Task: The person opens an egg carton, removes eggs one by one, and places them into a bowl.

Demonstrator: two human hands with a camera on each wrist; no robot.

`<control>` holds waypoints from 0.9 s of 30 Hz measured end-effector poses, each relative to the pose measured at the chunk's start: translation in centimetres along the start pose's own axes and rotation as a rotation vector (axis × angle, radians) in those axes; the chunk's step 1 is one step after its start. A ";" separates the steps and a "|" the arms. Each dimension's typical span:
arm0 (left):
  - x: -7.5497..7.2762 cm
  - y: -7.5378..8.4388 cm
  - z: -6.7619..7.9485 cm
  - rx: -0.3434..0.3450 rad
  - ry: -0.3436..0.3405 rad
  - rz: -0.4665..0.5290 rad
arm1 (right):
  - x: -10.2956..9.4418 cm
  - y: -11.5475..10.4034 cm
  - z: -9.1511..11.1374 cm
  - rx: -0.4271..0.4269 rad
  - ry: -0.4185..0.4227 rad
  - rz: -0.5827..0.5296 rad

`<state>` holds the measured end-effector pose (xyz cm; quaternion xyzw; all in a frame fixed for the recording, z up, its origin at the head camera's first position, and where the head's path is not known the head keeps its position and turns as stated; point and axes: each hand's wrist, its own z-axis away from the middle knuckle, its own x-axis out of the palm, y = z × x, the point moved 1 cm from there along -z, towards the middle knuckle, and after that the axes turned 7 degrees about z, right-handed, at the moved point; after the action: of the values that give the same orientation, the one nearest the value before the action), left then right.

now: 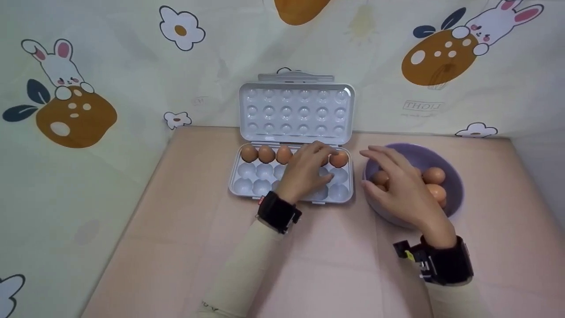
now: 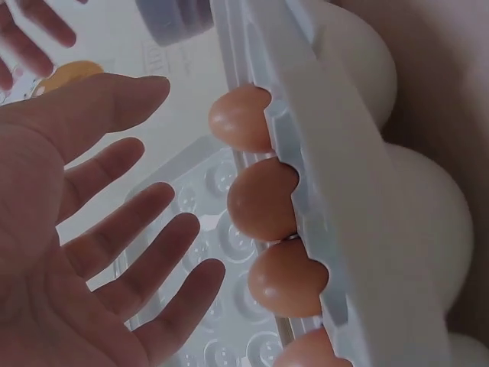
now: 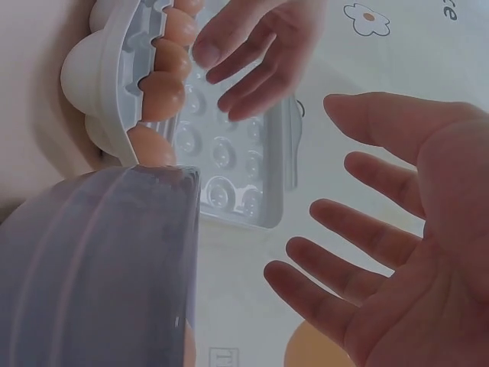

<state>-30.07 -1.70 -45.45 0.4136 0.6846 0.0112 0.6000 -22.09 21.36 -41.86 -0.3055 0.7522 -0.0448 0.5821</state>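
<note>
An egg carton [image 1: 234, 191] with its lid [image 1: 296, 110] raised stands at the back middle of the table. Brown eggs [image 1: 266, 154] fill its back row, partly covered by my left hand [image 1: 302, 171]. That hand hovers over the carton with loosely bent fingers and nothing in them; the left wrist view shows the palm bare, apart from the eggs [image 2: 263, 199]. My right hand [image 1: 404, 190] is above a purple bowl [image 1: 457, 190] holding several brown eggs [image 1: 434, 176]. Its fingers are spread and hold nothing, as the right wrist view shows beside the bowl [image 3: 99, 260].
A pink cloth [image 1: 185, 247] covers the table. Behind it hangs a pale backdrop [image 1: 132, 62] printed with rabbits and flowers. The upright lid stands close to this backdrop. The carton's middle and front rows show bare cups [image 1: 243, 186]. The bowl sits just right of the carton.
</note>
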 end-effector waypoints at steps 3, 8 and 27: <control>0.5 0.6 -1.0 -0.002 -0.048 -0.084 | -0.1 0.0 0.0 -0.005 0.008 -0.002; 1.2 1.6 -2.6 -0.004 -0.144 -0.206 | -0.1 0.1 0.0 -0.016 0.022 -0.009; 3.6 2.5 -5.6 0.010 -0.178 -0.456 | -0.5 0.2 0.0 -0.041 0.038 -0.019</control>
<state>-33.16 4.74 -45.54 0.2507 0.7049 -0.1643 0.6428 -22.08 21.73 -41.55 -0.3236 0.7610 -0.0405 0.5608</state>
